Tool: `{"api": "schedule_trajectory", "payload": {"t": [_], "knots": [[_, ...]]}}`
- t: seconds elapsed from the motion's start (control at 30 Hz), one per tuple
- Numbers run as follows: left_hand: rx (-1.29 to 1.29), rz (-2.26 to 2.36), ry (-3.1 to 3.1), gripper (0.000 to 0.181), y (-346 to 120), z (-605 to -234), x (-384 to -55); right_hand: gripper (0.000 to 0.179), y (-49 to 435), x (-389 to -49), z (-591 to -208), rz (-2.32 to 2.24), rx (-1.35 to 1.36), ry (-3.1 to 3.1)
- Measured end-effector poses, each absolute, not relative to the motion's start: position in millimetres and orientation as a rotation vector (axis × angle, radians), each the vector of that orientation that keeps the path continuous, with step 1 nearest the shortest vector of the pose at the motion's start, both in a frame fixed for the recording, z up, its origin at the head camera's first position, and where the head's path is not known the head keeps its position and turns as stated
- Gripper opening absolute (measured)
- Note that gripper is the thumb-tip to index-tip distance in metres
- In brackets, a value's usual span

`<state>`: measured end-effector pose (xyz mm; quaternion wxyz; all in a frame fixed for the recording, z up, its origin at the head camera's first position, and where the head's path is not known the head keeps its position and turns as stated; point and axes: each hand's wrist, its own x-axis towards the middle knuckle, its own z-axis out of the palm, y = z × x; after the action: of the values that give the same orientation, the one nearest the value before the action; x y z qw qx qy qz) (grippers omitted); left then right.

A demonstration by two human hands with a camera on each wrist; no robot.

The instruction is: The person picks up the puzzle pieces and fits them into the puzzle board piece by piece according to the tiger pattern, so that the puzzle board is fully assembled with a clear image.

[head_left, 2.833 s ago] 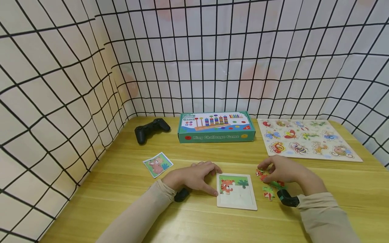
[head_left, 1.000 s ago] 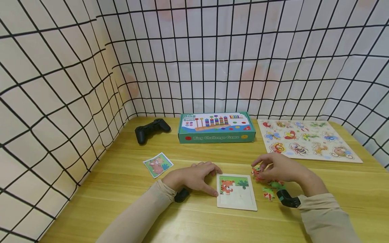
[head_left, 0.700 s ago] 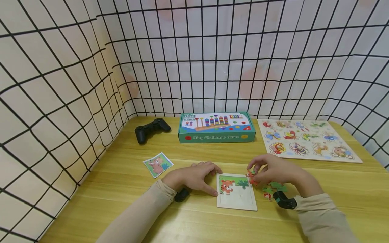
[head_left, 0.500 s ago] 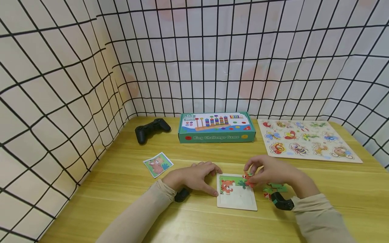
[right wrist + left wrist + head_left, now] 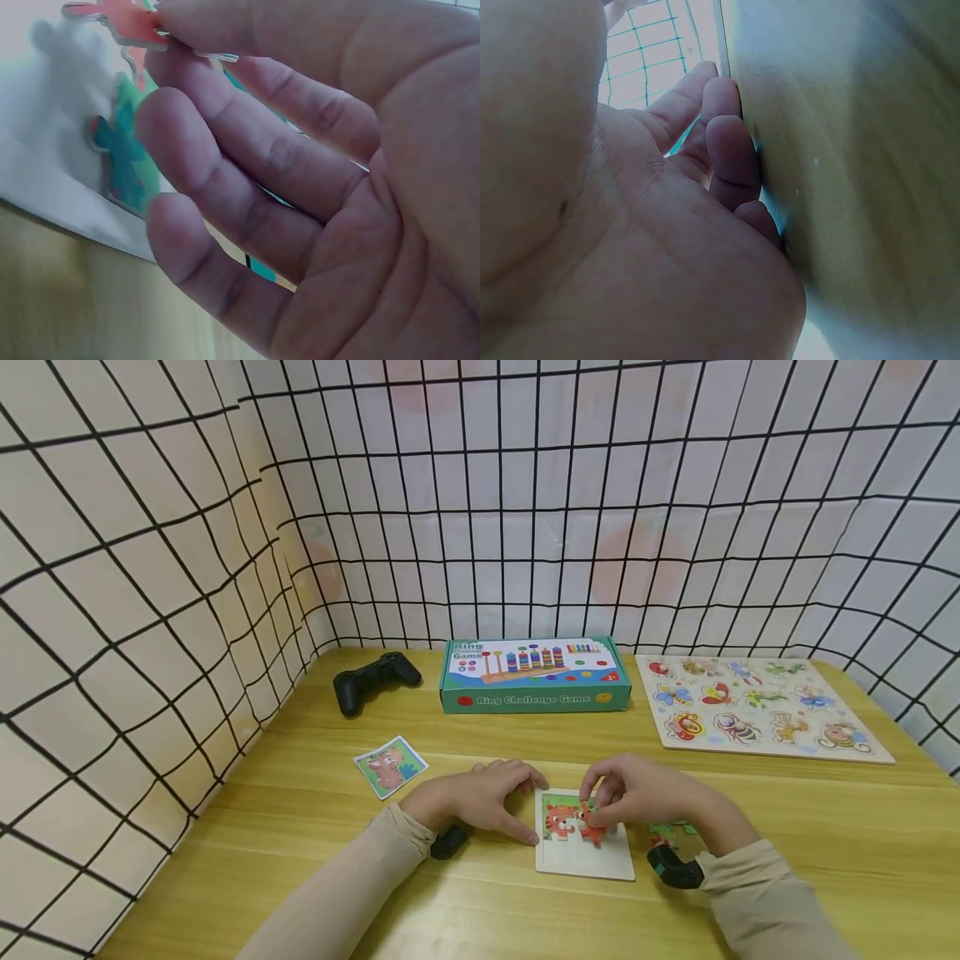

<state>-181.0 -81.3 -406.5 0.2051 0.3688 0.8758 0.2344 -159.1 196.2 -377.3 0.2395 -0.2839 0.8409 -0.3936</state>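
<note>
A square wooden puzzle board point(image 5: 585, 863) lies on the table, partly filled with tiger-face and green pieces along its upper part. My left hand point(image 5: 480, 797) rests on the table at its left side, thumb and index fingertip touching the edge and corner. Over the board, my right hand point(image 5: 645, 793) pinches an orange jigsaw piece point(image 5: 589, 832) between thumb and fingertip. In the right wrist view that jigsaw piece point(image 5: 124, 21) hangs slightly above the board, casting a shadow. Several loose jigsaw pieces point(image 5: 663, 834) lie right of the board, partly hidden by the right wrist.
A small picture card point(image 5: 390, 767) lies left of the board. Behind stand a black game controller point(image 5: 375, 681), a green Ring Challenge Game box point(image 5: 535, 677) and a wooden insect puzzle board point(image 5: 761, 706). Black-gridded sheets point(image 5: 480, 527) surround the table.
My right hand has picked up the orange jigsaw piece from beside the board and carried it left, over the board next to the tiger face. My left hand has stayed in place.
</note>
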Motion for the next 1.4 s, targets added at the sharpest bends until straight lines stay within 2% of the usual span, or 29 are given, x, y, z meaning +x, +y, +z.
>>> {"api": "schedule_trajectory", "payload": {"t": [1.03,1.4], "knots": [[1.038,0.662,2.432,0.066,-81.8,-404.9,-180.2,0.014,181.0,-157.3,-384.4,-0.937,-0.798,2.475],[1.042,0.655,2.436,0.065,-81.6,-405.2,-181.1,0.022,181.1,-154.7,-380.9,-0.904,-0.781,2.504]]}}
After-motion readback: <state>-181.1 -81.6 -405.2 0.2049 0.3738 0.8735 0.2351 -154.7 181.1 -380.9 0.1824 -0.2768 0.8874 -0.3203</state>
